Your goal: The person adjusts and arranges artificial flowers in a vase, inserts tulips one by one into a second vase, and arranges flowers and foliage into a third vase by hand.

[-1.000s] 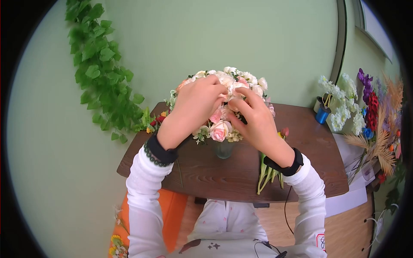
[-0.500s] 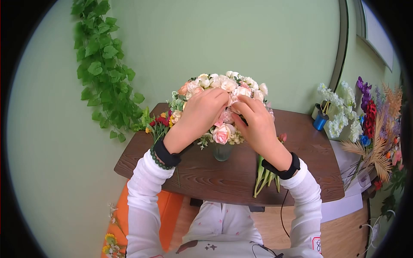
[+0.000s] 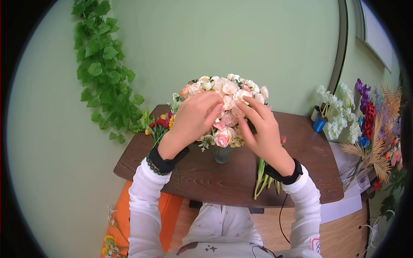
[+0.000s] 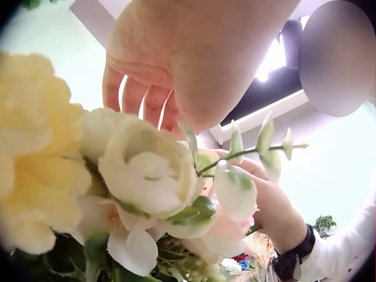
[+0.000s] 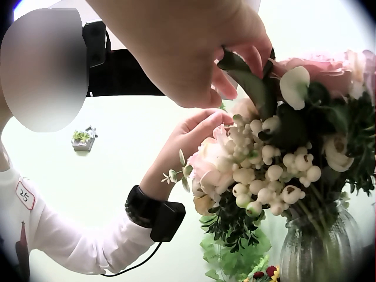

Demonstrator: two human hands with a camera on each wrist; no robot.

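A rounded bouquet of white, cream and pink flowers (image 3: 224, 138) stands in a clear ribbed glass vase (image 5: 320, 247) on the dark table. My left hand (image 3: 193, 118) reaches over the bouquet's left side, fingertips at the pale blooms near its middle. From the right, my right hand (image 3: 262, 131) comes in with fingers spread and thumb apart, its tips at the flowers. White berries (image 5: 273, 176) and a dark leaf (image 5: 249, 79) show beneath the right hand in the right wrist view. In the left wrist view, a white bloom (image 4: 150, 170) partly hides the left fingers.
Pink tulips with green stems (image 3: 262, 178) lie on the dark wooden table (image 3: 215, 182) beneath my right wrist. Small red and yellow flowers (image 3: 160, 124) lie at the left. A blue spool (image 3: 319, 123) sits near the right edge, with more artificial flowers (image 3: 369, 120) beyond it.
Both hands have drawn slightly lower and apart over the bouquet, showing more of the blooms between them. The right fingers have spread wider. The head view has shifted a little.
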